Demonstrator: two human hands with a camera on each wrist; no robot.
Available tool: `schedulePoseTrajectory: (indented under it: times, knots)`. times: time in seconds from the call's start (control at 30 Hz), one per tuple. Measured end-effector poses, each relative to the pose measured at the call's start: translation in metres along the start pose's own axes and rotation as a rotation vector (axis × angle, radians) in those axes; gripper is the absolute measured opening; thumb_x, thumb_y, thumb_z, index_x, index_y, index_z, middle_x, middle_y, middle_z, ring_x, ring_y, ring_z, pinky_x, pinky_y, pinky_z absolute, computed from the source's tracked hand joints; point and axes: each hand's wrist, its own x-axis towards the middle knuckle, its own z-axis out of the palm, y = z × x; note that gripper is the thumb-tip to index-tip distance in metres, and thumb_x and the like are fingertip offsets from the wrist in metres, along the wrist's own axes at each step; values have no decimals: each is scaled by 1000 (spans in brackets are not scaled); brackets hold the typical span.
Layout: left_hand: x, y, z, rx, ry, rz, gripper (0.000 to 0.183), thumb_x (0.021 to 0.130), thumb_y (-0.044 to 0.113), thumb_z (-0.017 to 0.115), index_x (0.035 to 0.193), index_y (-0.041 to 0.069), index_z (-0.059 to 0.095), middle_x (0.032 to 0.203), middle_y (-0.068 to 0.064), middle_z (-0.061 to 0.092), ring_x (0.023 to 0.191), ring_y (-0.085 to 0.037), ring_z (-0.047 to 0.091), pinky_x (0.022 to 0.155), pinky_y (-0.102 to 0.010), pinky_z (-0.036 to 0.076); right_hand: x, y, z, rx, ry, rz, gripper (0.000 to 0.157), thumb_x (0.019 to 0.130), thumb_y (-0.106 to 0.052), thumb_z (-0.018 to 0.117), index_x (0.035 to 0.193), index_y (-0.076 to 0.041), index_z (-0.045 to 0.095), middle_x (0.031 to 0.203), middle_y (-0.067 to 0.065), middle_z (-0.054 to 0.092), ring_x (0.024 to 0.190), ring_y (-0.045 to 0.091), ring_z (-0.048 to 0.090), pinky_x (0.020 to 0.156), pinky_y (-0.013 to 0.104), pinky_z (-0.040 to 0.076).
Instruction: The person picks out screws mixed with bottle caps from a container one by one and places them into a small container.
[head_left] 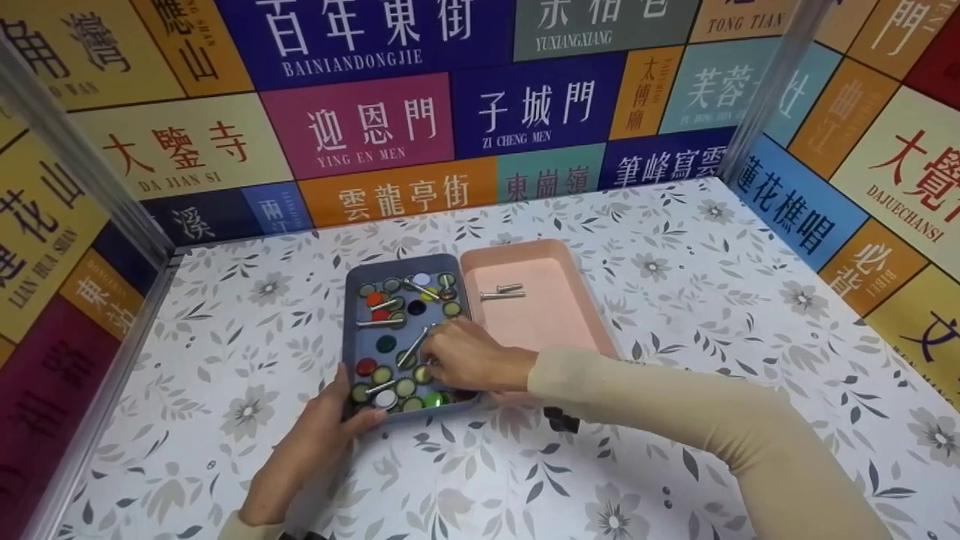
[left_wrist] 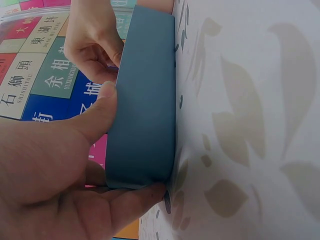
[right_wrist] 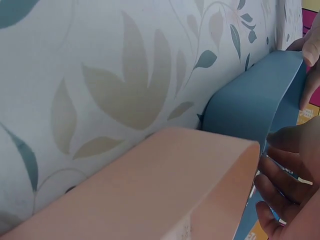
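A blue-grey tray (head_left: 412, 262) lies on the table, holding several round bottle-cap-like discs (head_left: 385, 344) and several silver bolts (head_left: 381, 322). My left hand (head_left: 322, 421) grips its near left corner; in the left wrist view the thumb (left_wrist: 102, 107) is at the rim and the fingers reach the wall's lower edge. Inside the tray, my right hand (head_left: 466, 354) has curled fingers beside a slanted bolt (head_left: 413, 347). Whether they pinch it is hidden. Adjoining on the right stands a pink tray (head_left: 544, 319) with two bolts (head_left: 504, 294) in it.
Flower-and-leaf patterned cloth (head_left: 247, 337) covers the table. Panels with coloured Chinese lettering (head_left: 360, 124) rise at the back and both sides. A small black object (head_left: 561, 419) shows beneath the right forearm.
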Motion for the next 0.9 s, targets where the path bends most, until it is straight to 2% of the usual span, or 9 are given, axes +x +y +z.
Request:
schedulePoseTrajectory:
  times: [0.17,0.4,0.63,0.9]
  knots:
    - [1,0,0,-1,-4,6,100,95,31,69,159,-1,-2,161,-24,31,149,-37,33,124,-55,24,5,-5,1,2,-31,-11,16,90,-22,72,101,-12,80,100,3,78,94,20,71,87,36,55]
    - [0,1,-1,39,5,5,103,94,33,70,158,-6,0,160,-27,30,148,-39,33,122,-55,28,12,-10,-3,-41,-85,1,20,91,-26,72,105,-14,79,101,2,76,95,20,70,84,37,55]
    - [1,-1,-1,29,-7,-22,103,94,34,69,157,-7,-1,161,-28,26,150,-40,29,123,-56,24,18,-13,-1,-29,-78,-58,21,91,-24,72,108,-12,77,101,3,77,93,19,72,86,34,57]
    - [1,-2,-1,13,-16,-29,104,95,35,69,157,-7,-3,163,-28,22,151,-40,26,124,-56,24,23,-14,4,29,-81,-57,18,91,-16,71,106,-10,77,101,5,76,92,18,72,82,28,59]
